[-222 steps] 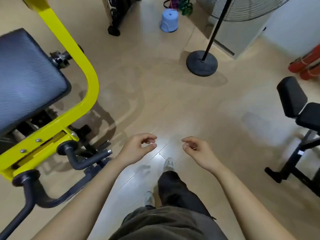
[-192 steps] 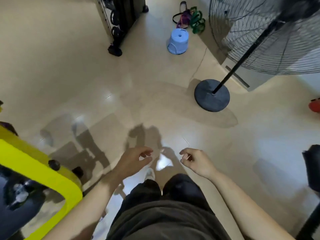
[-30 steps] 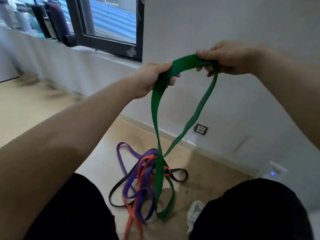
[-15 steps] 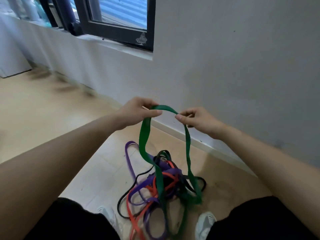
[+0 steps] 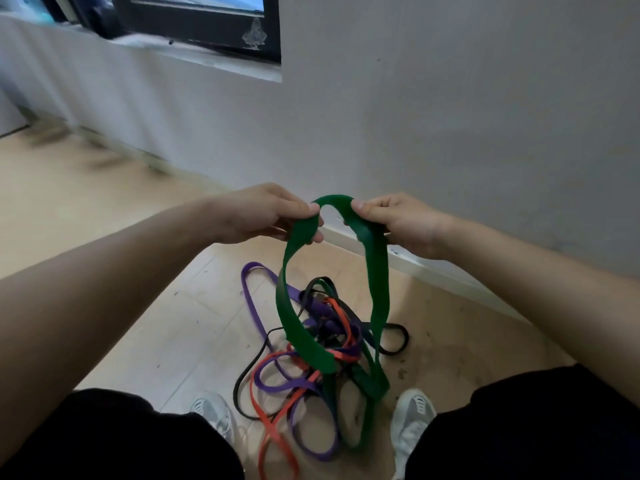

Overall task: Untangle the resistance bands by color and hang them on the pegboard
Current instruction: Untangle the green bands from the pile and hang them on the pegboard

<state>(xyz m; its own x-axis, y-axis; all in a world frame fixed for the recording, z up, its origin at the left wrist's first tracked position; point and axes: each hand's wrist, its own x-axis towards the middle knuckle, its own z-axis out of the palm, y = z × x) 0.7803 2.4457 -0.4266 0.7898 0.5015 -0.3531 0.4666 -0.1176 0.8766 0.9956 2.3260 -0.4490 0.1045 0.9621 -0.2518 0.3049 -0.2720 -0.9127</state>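
A wide green resistance band (image 5: 378,292) arches between both hands at waist height. My left hand (image 5: 266,214) pinches its left side and my right hand (image 5: 398,221) pinches its right side, thumbs on top. Both green strands drop into a tangled heap on the floor between my shoes. In the heap lie a purple band (image 5: 251,299), an orange band (image 5: 273,438) and a thin black band (image 5: 394,348), all wound through each other. The green band's lower end is buried in the heap. No pegboard is in view.
A white wall (image 5: 450,116) with a baseboard stands just beyond the heap. A dark-framed window (image 5: 207,26) and its sill sit at the upper left. My two white shoes (image 5: 414,420) flank the heap on a light wooden floor (image 5: 104,209).
I walked across the room to the wall and took up the green band. Over the last second both hands came down from chest height and the heap now lies closer under them.
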